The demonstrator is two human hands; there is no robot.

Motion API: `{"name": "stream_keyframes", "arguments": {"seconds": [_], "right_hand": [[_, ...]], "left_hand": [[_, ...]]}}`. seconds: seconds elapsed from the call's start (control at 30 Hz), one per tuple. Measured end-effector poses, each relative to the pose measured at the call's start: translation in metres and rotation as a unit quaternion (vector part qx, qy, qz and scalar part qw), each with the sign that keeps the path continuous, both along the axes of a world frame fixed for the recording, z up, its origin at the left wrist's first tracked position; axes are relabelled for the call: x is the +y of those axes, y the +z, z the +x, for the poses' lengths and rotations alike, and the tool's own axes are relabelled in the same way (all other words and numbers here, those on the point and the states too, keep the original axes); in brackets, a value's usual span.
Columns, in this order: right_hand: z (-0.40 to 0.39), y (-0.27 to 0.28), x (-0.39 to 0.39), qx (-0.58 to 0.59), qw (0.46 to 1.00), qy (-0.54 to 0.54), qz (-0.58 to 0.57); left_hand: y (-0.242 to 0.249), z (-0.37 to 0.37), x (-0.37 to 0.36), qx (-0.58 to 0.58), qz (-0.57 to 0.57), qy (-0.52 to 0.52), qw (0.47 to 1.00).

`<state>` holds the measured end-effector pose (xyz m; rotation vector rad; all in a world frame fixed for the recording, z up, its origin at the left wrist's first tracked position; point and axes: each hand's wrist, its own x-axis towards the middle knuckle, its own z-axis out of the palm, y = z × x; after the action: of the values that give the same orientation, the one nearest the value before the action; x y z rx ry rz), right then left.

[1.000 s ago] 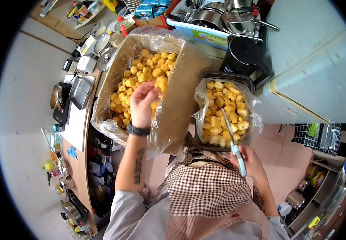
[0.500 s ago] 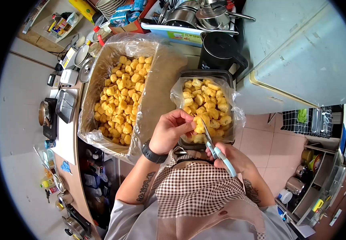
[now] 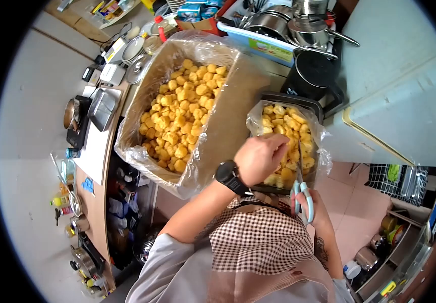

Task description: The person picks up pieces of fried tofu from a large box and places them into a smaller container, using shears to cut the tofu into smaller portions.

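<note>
My left hand (image 3: 262,159), with a black watch on its wrist, is over the near left part of a black tray (image 3: 306,104) lined with clear plastic. Its fingers curl downward, and what they hold, if anything, is hidden. In the tray lie golden pieces (image 3: 293,121) that look like tofu puffs, several of them cut open. My right hand (image 3: 320,209) grips the light-blue handles of a pair of scissors (image 3: 303,192), whose blades point away over the tray. To the left, a plastic-lined cardboard box (image 3: 233,101) holds many whole puffs (image 3: 182,116).
Behind the tray stands a black kettle (image 3: 311,73), beside a blue-white bin (image 3: 258,43) of steel pots. A pale fridge (image 3: 404,86) closes off the right. On the left counter sits a metal tray (image 3: 103,110). A shelf unit (image 3: 394,242) stands low on the right.
The puff that was between my left fingers and the scissors is no longer visible there. My left hand has turned over and reached farther across the tray. The view has shifted, moving everything rightward.
</note>
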<state>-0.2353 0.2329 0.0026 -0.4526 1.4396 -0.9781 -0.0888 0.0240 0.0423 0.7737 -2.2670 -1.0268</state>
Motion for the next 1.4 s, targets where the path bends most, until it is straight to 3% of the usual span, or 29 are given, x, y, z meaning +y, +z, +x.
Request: {"name": "stream_keyframes", "arguments": {"seconds": [0.03,0.07,0.1,0.13,0.17,0.27,0.3,0.37,0.47,0.5,0.57,0.67,0.77,0.8,0.83,0.9,0.97,1.1,1.27,1.4], "right_hand": [[-0.002,-0.001,0.001,0.021,0.999,-0.006,0.033],[-0.002,-0.006,0.003,0.055,0.998,-0.009,0.03],[-0.003,-0.009,0.005,0.06,0.997,-0.006,0.044],[-0.005,-0.012,0.009,0.064,0.996,-0.004,0.061],[-0.005,-0.014,0.012,0.069,0.995,-0.002,0.078],[-0.004,-0.008,0.012,0.064,0.993,-0.005,0.098],[-0.003,-0.007,0.013,0.061,0.992,-0.006,0.11],[-0.002,-0.007,0.013,0.063,0.992,-0.005,0.106],[0.002,-0.002,0.014,0.06,0.994,-0.022,0.09],[0.004,0.0,0.015,0.057,0.994,-0.032,0.083],[0.004,-0.001,0.017,0.072,0.995,-0.019,0.069],[0.003,-0.004,0.018,0.096,0.994,0.01,0.048],[0.003,0.009,0.009,0.154,0.987,0.046,0.023],[0.003,0.01,0.007,0.196,0.979,0.061,-0.013],[0.004,0.011,0.006,0.237,0.967,0.076,-0.047],[0.002,0.02,0.0,0.18,0.978,0.097,-0.049],[0.002,0.03,-0.009,0.119,0.985,0.124,0.007],[-0.004,0.023,-0.011,0.139,0.965,0.222,-0.019],[-0.004,0.017,-0.014,0.204,0.953,0.217,-0.051],[0.0,0.008,-0.012,0.16,0.974,0.159,-0.031]], "left_hand": [[0.005,0.01,-0.012,0.058,-0.058,0.003,0.997],[0.014,0.026,-0.023,0.037,0.002,0.071,0.997],[0.013,0.042,-0.045,-0.011,-0.048,0.139,0.989],[-0.006,0.06,-0.078,0.01,-0.023,0.194,0.981],[-0.033,0.079,-0.112,0.015,-0.076,0.237,0.968],[-0.113,0.138,-0.174,-0.296,-0.041,0.185,0.936],[-0.115,0.141,-0.178,-0.361,0.021,0.168,0.917],[-0.121,0.151,-0.177,-0.407,-0.076,0.152,0.897],[-0.082,0.153,-0.17,-0.439,-0.07,0.248,0.861],[-0.091,0.165,-0.168,-0.435,-0.09,0.277,0.852],[-0.103,0.178,-0.168,-0.447,0.011,0.275,0.851],[-0.128,0.204,-0.166,-0.367,-0.088,0.246,0.893],[-0.091,0.192,-0.148,-0.157,-0.007,0.305,0.939],[-0.092,0.187,-0.142,-0.01,0.042,0.299,0.953],[-0.062,0.168,-0.122,0.085,0.157,0.287,0.941],[-0.029,0.132,-0.084,0.221,0.269,0.202,0.915],[-0.006,0.095,-0.045,0.257,0.336,0.147,0.894],[-0.004,0.051,0.003,0.269,0.416,0.062,0.866],[-0.013,0.028,0.032,0.198,0.42,0.04,0.885],[-0.013,0.024,0.024,0.123,0.376,0.042,0.917]]}}
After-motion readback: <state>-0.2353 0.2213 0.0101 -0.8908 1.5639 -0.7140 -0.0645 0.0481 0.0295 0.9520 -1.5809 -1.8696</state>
